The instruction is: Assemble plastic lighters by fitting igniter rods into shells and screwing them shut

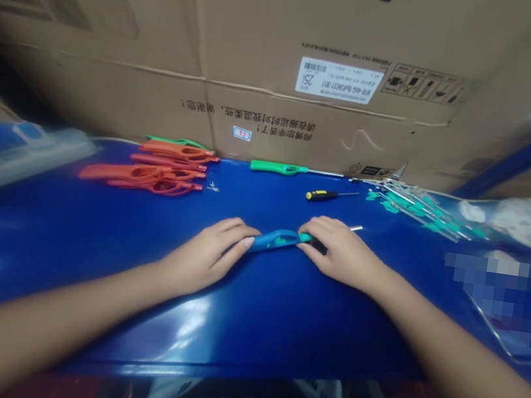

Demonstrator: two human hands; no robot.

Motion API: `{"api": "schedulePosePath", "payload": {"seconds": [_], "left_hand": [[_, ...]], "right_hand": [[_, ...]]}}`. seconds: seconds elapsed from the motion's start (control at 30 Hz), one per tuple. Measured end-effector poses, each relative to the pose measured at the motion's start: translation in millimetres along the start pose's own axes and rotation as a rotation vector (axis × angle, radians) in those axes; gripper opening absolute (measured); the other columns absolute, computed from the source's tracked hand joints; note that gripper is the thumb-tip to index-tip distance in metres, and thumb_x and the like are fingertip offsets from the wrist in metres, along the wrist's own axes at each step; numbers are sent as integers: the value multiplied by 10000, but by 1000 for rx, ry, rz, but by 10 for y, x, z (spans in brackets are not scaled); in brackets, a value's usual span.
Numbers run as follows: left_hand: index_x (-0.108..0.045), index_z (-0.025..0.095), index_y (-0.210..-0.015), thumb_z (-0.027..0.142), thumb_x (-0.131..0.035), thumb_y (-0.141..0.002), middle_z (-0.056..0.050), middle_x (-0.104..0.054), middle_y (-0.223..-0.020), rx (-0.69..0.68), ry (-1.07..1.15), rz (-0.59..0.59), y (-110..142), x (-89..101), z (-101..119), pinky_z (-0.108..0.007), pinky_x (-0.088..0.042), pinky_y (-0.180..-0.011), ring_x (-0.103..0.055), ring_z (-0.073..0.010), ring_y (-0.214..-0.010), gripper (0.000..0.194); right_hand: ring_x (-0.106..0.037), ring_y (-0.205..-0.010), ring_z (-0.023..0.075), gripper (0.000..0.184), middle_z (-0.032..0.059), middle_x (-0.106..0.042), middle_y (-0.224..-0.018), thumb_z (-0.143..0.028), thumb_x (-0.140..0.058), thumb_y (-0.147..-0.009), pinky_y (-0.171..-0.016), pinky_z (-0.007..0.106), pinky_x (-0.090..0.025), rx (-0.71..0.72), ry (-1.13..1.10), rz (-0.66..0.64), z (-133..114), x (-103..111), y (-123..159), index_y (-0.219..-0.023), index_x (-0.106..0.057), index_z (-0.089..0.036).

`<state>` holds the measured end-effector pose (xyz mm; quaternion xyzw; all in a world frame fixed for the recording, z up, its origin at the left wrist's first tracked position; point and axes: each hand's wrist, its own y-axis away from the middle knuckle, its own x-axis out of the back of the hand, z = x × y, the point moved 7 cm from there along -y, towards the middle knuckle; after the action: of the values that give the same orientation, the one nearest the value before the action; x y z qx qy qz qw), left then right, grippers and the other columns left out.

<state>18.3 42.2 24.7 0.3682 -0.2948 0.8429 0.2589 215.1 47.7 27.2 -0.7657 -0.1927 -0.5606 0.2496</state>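
A blue long-reach lighter [275, 240] lies between my two hands, low over the table. My left hand [212, 247] pinches the end of its handle. At the other end, my right hand [337, 252] closes around the front, where a green part and something black show; a metal tip [356, 228] pokes out past the fingers. My right palm hides most of that end. Beyond the hands lie a yellow-and-black screwdriver [324, 195] and a green long-reach lighter [274, 168] with a metal tube.
Orange lighter handles [150, 176] are piled at the back left. Metal tubes with green parts [422, 208] form a heap at the back right. Cardboard [267, 48] stands behind the blue table [152, 334]. Clear plastic [29, 153] lies at the left.
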Motion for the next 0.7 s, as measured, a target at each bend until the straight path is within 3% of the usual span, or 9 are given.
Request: {"api": "schedulePosePath", "payload": {"seconds": [0.17,0.3,0.37,0.43,0.57,0.7], "left_hand": [[-623,218,-1300,276,-502,-1021,-85,-634,-1163,-117,-51,-63,31,-52,89,-379,-462,-993,-584,-210,-1088,310],[-615,262,-1320,281,-565,-982,-81,-624,-1223,-160,-61,-95,76,-79,141,-395,-454,-1005,-574,-222,-1127,342],[-602,251,-1337,301,-580,-966,-86,-628,-1231,-136,-93,-78,79,-61,136,-408,-452,-1007,-579,-234,-1133,375],[-624,233,-1307,319,-590,-947,-87,-649,-1193,-101,-149,-60,72,-30,123,-425,-461,-979,-597,-251,-1094,372],[-695,207,-1173,335,-628,-908,-78,-680,-1071,-52,-182,-65,58,14,108,-416,-482,-906,-620,-253,-986,302],[-702,209,-1159,354,-671,-898,-74,-669,-1052,-29,-89,-65,63,-8,94,-365,-502,-893,-614,-239,-994,300]], "right_hand": [[-607,-1043,256,317,82,-658,-1100,-505,-550,-961,-903,421,-466,9,-81,8,74,101,-13,-1067,-653,-225],[-570,-1225,292,401,138,-514,-1412,-371,-456,-1003,-980,449,-507,-104,-10,208,306,187,-30,-1364,-539,-217],[-548,-1275,330,494,147,-409,-1530,-300,-445,-989,-973,485,-524,-181,83,198,479,134,-53,-1477,-431,-221],[-532,-1302,364,544,169,-408,-1534,-255,-444,-970,-978,519,-523,-247,157,156,654,72,-86,-1508,-389,-195],[-682,-1008,304,445,190,-557,-1323,-281,-468,-965,-762,422,-577,-284,218,142,842,84,-172,-1392,-501,-157],[-678,-796,245,238,144,-613,-1164,-270,-511,-945,-582,333,-506,-196,238,121,702,143,-303,-1137,-611,-172]]}}
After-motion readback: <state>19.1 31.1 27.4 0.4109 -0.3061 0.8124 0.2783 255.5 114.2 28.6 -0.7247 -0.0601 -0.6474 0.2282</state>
